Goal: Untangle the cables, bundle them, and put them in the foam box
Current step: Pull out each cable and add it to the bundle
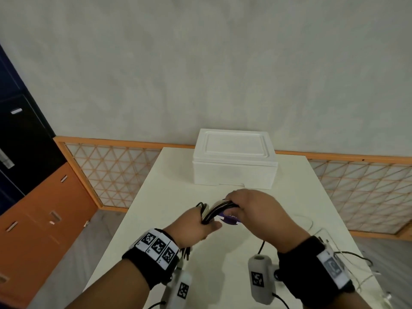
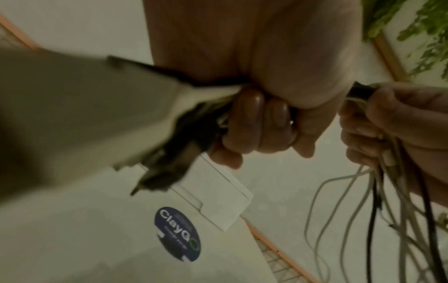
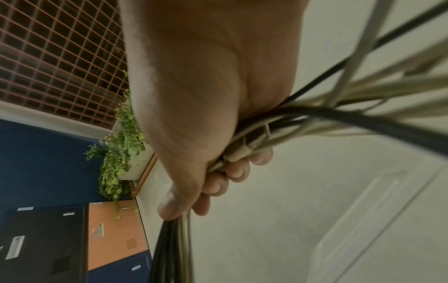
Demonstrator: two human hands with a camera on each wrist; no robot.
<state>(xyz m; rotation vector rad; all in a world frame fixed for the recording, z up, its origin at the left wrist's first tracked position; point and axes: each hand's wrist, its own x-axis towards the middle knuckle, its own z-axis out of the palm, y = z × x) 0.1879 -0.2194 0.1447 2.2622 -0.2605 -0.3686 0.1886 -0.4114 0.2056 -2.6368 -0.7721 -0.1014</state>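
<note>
A bunch of black and white cables [image 1: 219,208] stretches between my two hands above the white table [image 1: 156,210]. My left hand [image 1: 201,221] grips one end in a fist; its curled fingers [image 2: 254,122] wrap the cables. My right hand [image 1: 247,206] grips the other end, fingers [image 3: 230,172] curled round the cables [image 3: 303,118], whose loose lengths [image 2: 363,201] hang down. The white foam box [image 1: 234,166] stands with its lid on at the table's far end, just beyond my hands.
A round dark blue sticker [image 1: 229,219] lies on the table under my hands. Thin loose wires [image 1: 312,228] trail over the table's right side. Orange and dark lockers [image 1: 33,197] stand to the left, a lattice screen [image 1: 107,175] behind the table.
</note>
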